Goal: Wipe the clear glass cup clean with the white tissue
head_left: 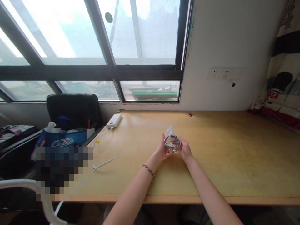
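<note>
A clear glass ashtray (172,149) with a notched rim is held just over the table, its opening tilted toward me. My left hand (161,150) wraps around its left side, with fingertips under the lower edge. On the right side, my right hand (185,149) is closed against the glass. A crumpled white tissue (170,130) sticks up behind the ashtray's far rim; which fingers press it is hidden. A braided bracelet (148,170) circles my left wrist.
The wooden table (234,156) spreads out under my hands. At its left edge lie a white power bank (114,120) and a white cable (105,164). Beyond that edge, a blue bag (65,137) rests on a black chair (73,104). A patterned curtain (281,84) hangs at right.
</note>
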A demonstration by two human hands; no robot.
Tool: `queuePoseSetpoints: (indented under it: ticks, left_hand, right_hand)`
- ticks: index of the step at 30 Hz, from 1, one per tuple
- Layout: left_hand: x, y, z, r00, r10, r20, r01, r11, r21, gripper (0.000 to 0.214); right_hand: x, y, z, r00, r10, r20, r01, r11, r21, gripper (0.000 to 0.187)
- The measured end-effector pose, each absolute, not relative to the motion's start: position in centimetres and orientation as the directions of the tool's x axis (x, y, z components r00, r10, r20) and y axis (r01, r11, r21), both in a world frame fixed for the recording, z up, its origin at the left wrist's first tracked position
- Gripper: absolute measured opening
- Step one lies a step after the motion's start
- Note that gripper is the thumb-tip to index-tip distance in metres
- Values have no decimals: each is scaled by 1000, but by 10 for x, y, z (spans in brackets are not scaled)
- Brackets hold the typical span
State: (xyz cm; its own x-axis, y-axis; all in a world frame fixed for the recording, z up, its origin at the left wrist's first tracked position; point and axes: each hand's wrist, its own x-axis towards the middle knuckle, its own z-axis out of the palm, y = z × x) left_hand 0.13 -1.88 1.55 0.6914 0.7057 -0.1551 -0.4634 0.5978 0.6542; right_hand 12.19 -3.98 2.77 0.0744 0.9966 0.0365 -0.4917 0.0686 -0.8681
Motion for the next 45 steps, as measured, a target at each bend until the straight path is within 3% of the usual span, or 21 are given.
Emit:
queuePoseSetpoints:
  ticks: [9, 14, 23, 30, 39, 45]
  left_hand:
    - [4, -22, 27, 491, 871, -16, -703, 406, 584, 52]
    - [7, -30, 33, 408, 911, 63, -714, 275, 644, 52]
    - [8, -13, 15, 91, 989, -120, -581, 151, 800, 65]
    - [8, -18, 25, 157, 988, -1, -720, 116, 684, 38]
    - [6, -27, 41, 195, 973, 126, -654, 33, 756, 59]
    - [6, -29, 44, 177, 973, 146, -625, -3, 781, 60]
  right_hand:
    - [122, -32, 21, 144, 986, 83, -564, 151, -812, 24]
    - [117, -34, 21, 99, 991, 84, -539, 125, -833, 25]
    - [107, -44, 26, 16, 986, 167, -310, 163, -937, 42]
    - [103, -44, 28, -16, 965, 261, -335, 240, -911, 48]
    - [118, -42, 32, 66, 965, 254, -310, 262, -914, 49]
    - [121, -39, 31, 125, 955, 268, -301, 294, -907, 46]
